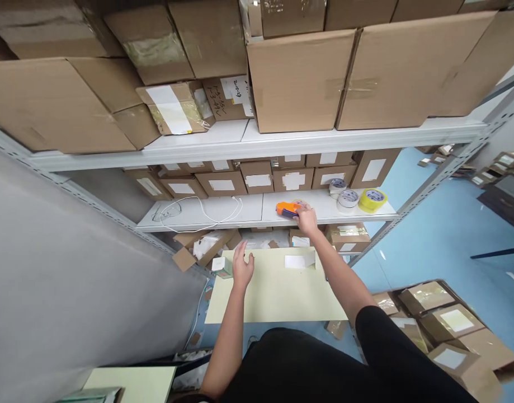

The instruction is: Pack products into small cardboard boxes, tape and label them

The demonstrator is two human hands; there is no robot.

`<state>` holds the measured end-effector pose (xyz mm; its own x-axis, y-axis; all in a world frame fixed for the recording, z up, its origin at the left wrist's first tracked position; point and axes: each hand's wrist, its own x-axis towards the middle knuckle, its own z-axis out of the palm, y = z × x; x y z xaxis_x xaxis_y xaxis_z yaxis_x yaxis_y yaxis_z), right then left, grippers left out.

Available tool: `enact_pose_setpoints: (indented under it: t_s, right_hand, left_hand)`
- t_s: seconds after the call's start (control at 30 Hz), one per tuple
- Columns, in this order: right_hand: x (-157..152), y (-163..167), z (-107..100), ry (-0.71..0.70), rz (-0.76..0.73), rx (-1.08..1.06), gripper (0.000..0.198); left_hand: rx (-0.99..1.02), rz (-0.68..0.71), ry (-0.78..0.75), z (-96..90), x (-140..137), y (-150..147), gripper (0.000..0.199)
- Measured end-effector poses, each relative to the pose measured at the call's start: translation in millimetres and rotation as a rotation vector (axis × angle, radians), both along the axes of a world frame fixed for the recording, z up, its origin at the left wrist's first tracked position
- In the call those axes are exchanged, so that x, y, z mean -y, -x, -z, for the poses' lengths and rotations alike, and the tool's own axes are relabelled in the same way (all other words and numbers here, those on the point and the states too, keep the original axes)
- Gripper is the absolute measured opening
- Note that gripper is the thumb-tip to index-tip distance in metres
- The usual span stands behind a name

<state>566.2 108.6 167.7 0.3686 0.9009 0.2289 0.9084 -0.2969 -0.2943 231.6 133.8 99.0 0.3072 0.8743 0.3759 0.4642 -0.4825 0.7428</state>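
Observation:
My right hand (307, 220) reaches to the middle shelf, its fingers closed around an orange and dark blue tape dispenser (287, 209). A roll of tape partly shows behind the fingers. My left hand (243, 266) is raised over the pale yellow tabletop (277, 302), fingers apart and holding nothing. Just left of it stands a small white and green box (222, 267). A folded white piece of card or paper (296, 261) lies on the tabletop below my right hand.
Tape rolls (348, 198), one of them yellow (372, 200), stand right on the middle shelf. A white cable (202, 210) and glasses (168, 211) lie left. Cardboard boxes (302, 84) fill the upper shelf. An open carton (206, 249) sits below; more boxes (453, 319) stand at right.

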Motion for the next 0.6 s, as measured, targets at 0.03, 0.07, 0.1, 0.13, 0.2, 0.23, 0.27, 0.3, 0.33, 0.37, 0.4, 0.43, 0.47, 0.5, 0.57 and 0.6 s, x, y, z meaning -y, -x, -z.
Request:
enact_pose_setpoints:
  t_s: [0.03, 0.07, 0.1, 0.13, 0.2, 0.23, 0.27, 0.3, 0.33, 0.37, 0.4, 0.43, 0.47, 0.5, 0.57, 0.6]
  right_hand:
    - [7.3, 12.5, 1.8, -0.027, -0.037, 0.01, 0.024]
    - [15.7, 24.8, 5.4, -0.049, -0.073, 0.018, 0.022]
    - [25.2, 36.6, 10.8, -0.064, -0.105, 0.025, 0.021]
    - [35.6, 47.8, 18.3, -0.069, -0.132, 0.027, 0.019]
    - [58.9, 67.7, 39.1, -0.057, -0.177, 0.018, 0.016]
    - [71.4, 76.2, 52.1, -0.043, -0.195, 0.007, 0.016]
    - [84.4, 83.6, 66.5, -0.021, -0.211, -0.01, 0.015]
    - [97.8, 89.8, 82.0, 0.005, -0.22, -0.031, 0.015]
    - [111.5, 94.8, 98.1, 0.036, -0.221, -0.056, 0.015]
    - [125.3, 98.5, 114.6, 0.072, -0.214, -0.084, 0.016]
    - [139.2, 100.9, 131.1, 0.11, -0.198, -0.114, 0.016]
    - [153.0, 102.0, 147.4, 0.148, -0.176, -0.145, 0.017]
    - [166.6, 101.8, 163.3, 0.186, -0.151, -0.176, 0.017]
    - [179.9, 100.2, 178.7, 0.221, -0.124, -0.208, 0.017]
    - [205.2, 93.3, 207.3, 0.288, -0.067, -0.265, 0.016]
    - [217.1, 88.3, 220.2, 0.325, -0.035, -0.287, 0.016]
  left_hand:
    - [0.01, -0.016, -0.02, -3.3, 0.5, -2.8, 0.054]
    - [0.021, -0.039, -0.044, -6.6, 1.2, -5.6, 0.053]
    - [0.031, -0.063, -0.07, -9.9, 2.0, -8.3, 0.053]
    - [0.04, -0.085, -0.095, -12.9, 3.0, -10.7, 0.053]
    - [0.051, -0.117, -0.133, -17.2, 5.8, -14.9, 0.054]
    - [0.051, -0.128, -0.142, -18.2, 7.6, -16.6, 0.054]
    - [0.05, -0.132, -0.14, -18.3, 9.9, -18.1, 0.054]
    - [0.047, -0.129, -0.128, -17.3, 12.6, -19.5, 0.055]
    - [0.044, -0.119, -0.106, -15.1, 15.8, -20.7, 0.056]
    - [0.04, -0.101, -0.075, -11.9, 19.4, -21.8, 0.057]
    - [0.035, -0.08, -0.039, -7.6, 23.4, -22.9, 0.06]
    - [0.028, -0.06, -0.001, -2.6, 27.8, -24.0, 0.062]
    - [0.019, -0.041, 0.036, 3.1, 32.6, -25.0, 0.065]
    - [0.008, -0.027, 0.069, 9.2, 37.7, -25.9, 0.067]
    - [-0.018, 0.001, 0.122, 21.5, 48.4, -27.4, 0.068]
    - [-0.03, 0.014, 0.141, 27.3, 53.9, -27.7, 0.066]
